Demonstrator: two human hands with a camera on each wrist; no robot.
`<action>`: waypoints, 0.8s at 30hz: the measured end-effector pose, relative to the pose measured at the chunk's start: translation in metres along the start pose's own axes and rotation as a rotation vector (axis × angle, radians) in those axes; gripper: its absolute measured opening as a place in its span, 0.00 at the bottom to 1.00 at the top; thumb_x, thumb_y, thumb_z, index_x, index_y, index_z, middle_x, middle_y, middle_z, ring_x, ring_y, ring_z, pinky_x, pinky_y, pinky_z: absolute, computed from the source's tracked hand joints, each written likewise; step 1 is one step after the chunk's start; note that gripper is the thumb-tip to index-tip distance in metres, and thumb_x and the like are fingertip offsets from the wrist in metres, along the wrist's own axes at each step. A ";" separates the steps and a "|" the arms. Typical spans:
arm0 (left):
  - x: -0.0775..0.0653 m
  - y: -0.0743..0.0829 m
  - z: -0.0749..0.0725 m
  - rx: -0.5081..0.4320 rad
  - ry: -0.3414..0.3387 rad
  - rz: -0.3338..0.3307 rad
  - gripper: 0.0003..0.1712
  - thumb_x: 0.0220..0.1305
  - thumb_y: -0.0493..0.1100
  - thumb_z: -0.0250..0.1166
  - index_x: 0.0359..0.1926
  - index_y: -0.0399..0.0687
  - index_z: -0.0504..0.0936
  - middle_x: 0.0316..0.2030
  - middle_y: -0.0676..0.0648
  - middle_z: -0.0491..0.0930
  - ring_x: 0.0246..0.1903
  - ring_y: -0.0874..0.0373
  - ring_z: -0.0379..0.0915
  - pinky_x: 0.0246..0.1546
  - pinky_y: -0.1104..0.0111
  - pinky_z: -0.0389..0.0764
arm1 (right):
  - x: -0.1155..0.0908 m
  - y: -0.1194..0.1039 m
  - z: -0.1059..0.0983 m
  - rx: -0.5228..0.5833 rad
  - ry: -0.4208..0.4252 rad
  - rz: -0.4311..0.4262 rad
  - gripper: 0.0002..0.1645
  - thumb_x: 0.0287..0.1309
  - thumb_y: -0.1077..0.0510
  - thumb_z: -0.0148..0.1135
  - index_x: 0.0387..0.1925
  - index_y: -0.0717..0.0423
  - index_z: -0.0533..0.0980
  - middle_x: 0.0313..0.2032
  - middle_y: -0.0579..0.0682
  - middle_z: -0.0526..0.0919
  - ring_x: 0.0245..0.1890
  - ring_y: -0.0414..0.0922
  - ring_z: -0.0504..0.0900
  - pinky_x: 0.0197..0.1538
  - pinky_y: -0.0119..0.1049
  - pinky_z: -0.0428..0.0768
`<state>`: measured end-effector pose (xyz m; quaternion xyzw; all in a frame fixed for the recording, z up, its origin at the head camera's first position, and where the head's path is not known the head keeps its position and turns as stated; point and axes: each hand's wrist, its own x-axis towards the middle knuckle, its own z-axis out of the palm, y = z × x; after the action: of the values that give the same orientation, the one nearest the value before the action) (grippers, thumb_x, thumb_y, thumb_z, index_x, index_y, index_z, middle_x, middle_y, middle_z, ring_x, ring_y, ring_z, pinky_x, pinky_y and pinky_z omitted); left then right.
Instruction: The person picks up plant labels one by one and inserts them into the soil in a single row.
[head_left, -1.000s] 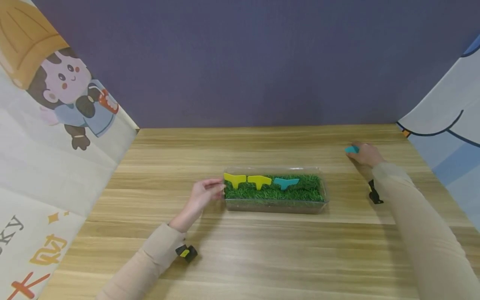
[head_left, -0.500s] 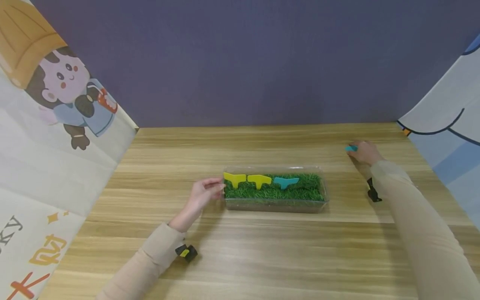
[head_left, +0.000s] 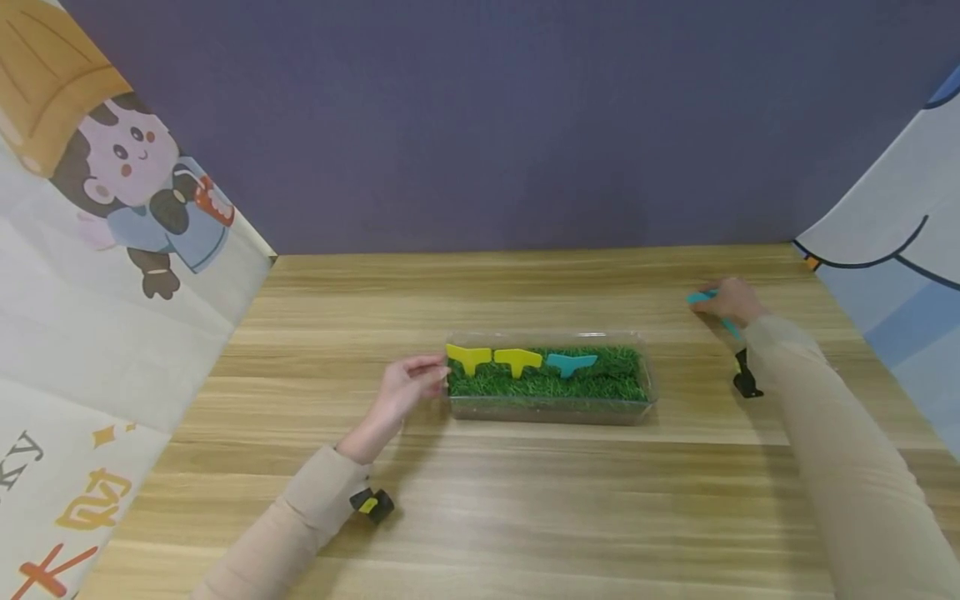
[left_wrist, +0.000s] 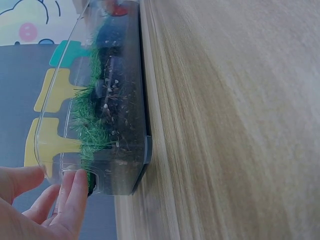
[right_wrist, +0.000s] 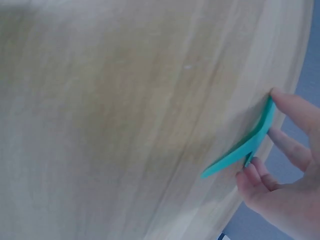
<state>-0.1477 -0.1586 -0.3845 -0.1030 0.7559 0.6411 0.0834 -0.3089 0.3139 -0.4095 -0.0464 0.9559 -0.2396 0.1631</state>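
A clear plastic box (head_left: 551, 411) with artificial grass (head_left: 555, 388) over dark soil stands mid-table. Two yellow T-shaped plant labels (head_left: 517, 361) and a turquoise plant label (head_left: 572, 365) stand upright in its grass. My left hand (head_left: 408, 385) touches the box's left end, its straight fingertips (left_wrist: 80, 176) against the end wall and its thumb at the rim. Away to the right of the box, my right hand (head_left: 733, 300) pinches another turquoise plant label (right_wrist: 240, 150) by its head, between thumb and fingers. Its stem shows below that hand in the head view.
The wooden table (head_left: 525, 508) meets a dark blue panel (head_left: 480, 125) at the back. Printed cartoon sheets flank it, left (head_left: 75, 333) and right (head_left: 885, 275). Small black wrist cameras hang under both forearms, the left one (head_left: 372, 505) low over the table.
My right hand has lifted and turned slightly, so the turquoise label's stem shows below it in the head view. The left hand and the box have stayed in place.
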 end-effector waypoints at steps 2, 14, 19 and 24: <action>0.000 0.000 0.000 -0.003 -0.002 0.002 0.19 0.55 0.31 0.58 0.50 0.32 0.71 0.46 0.33 0.74 0.37 0.49 0.77 0.46 0.57 0.77 | -0.001 -0.002 -0.002 0.011 -0.010 0.009 0.36 0.55 0.49 0.55 0.54 0.75 0.60 0.56 0.78 0.53 0.56 0.72 0.50 0.57 0.65 0.54; 0.001 0.000 -0.001 0.015 -0.001 -0.002 0.18 0.56 0.32 0.59 0.49 0.33 0.73 0.45 0.35 0.75 0.39 0.46 0.75 0.44 0.60 0.78 | 0.000 -0.009 -0.013 -0.106 -0.093 0.048 0.41 0.52 0.46 0.56 0.53 0.76 0.60 0.56 0.77 0.54 0.54 0.71 0.55 0.56 0.62 0.60; 0.002 0.000 -0.001 0.012 -0.003 -0.005 0.19 0.55 0.32 0.59 0.49 0.33 0.72 0.45 0.35 0.75 0.40 0.46 0.75 0.45 0.60 0.78 | 0.002 -0.008 -0.016 -0.098 -0.126 0.086 0.43 0.51 0.45 0.57 0.54 0.77 0.58 0.57 0.76 0.52 0.54 0.71 0.54 0.57 0.62 0.60; 0.002 0.000 -0.002 0.010 -0.002 -0.006 0.19 0.55 0.32 0.59 0.49 0.33 0.73 0.45 0.35 0.75 0.40 0.45 0.75 0.44 0.60 0.79 | 0.002 -0.008 -0.016 -0.153 -0.110 0.094 0.43 0.51 0.43 0.57 0.53 0.75 0.60 0.56 0.76 0.54 0.54 0.71 0.55 0.57 0.62 0.59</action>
<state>-0.1493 -0.1602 -0.3847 -0.1043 0.7587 0.6372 0.0867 -0.3162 0.3136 -0.3928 -0.0268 0.9621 -0.1550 0.2225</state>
